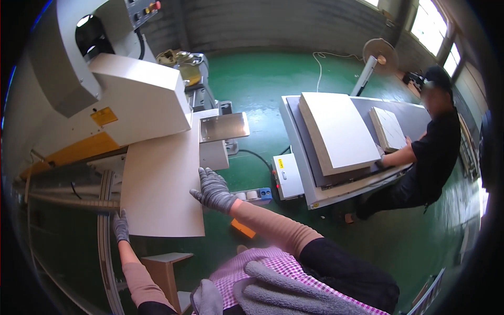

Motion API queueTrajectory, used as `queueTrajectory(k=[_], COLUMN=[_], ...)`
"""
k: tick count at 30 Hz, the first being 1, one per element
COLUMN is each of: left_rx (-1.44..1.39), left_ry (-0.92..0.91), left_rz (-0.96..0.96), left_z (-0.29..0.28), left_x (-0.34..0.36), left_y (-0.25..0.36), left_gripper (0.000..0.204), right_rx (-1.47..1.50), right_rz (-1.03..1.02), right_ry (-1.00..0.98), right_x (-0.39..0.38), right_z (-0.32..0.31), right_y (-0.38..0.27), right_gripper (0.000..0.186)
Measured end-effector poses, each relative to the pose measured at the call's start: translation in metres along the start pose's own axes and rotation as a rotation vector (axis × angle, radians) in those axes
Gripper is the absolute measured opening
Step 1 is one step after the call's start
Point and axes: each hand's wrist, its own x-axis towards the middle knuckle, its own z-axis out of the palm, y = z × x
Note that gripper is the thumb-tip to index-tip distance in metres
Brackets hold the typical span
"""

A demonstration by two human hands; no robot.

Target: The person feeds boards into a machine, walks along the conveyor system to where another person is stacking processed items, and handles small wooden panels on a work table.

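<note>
A long white panel (163,184) lies level in front of me, its far end beside the body of a large white machine (142,100). My left hand (121,227), in a grey glove, rests along the panel's left edge near its front corner with the fingers stretched forward. At the right edge, my right hand (214,193) is open in a striped grey glove, fingers apart, its tips against or just beside the edge. A small metal plate (224,127) sticks out from the machine at the panel's far right.
To the right, a wheeled-looking table (315,198) bears a stack of white panels (341,131) and a smaller stack (387,128). A person (438,142) in black handles them. A white control box (287,176) and orange block (242,229) stand low between. A metal rail (105,252) runs left.
</note>
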Motion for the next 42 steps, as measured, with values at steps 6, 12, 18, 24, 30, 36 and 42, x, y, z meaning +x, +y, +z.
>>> queueTrajectory(k=[6, 12, 18, 24, 30, 36, 42], left_rx=[-0.203, -0.373, -0.532, -0.571, -0.563, -0.438, -0.232], left_ry=[-0.183, -0.201, -0.293, -0.565, -0.74, -0.717, -0.762], left_rz=[0.019, 0.164, 0.091, 0.207, 0.33, 0.37, 0.508], left_z=[0.031, 0.061, 0.075, 0.127, 0.222, 0.272, 0.329], left_x=[-0.064, -0.194, -0.315, -0.371, -0.408, -0.441, -0.437], left_y=[0.061, 0.19, 0.298, 0.446, 0.532, 0.597, 0.656], left_gripper=[0.051, 0.032, 0.033, 0.035, 0.039, 0.043, 0.069], right_rx=[0.217, 0.443, 0.349, 0.715, 0.742, 0.135, -0.202], right_rz=[0.235, 0.477, 0.514, 0.62, 0.781, 0.792, 0.779], right_ry=[0.002, 0.291, 0.54, 0.829, 0.792, 0.591, 0.297], right_x=[0.015, -0.003, -0.13, -0.247, -0.296, -0.289, -0.218], right_z=[-0.012, -0.057, -0.137, -0.166, -0.252, -0.308, -0.392], right_y=[0.035, 0.168, 0.246, 0.427, 0.517, 0.606, 0.647], right_gripper=[0.095, 0.062, 0.043, 0.03, 0.031, 0.045, 0.073])
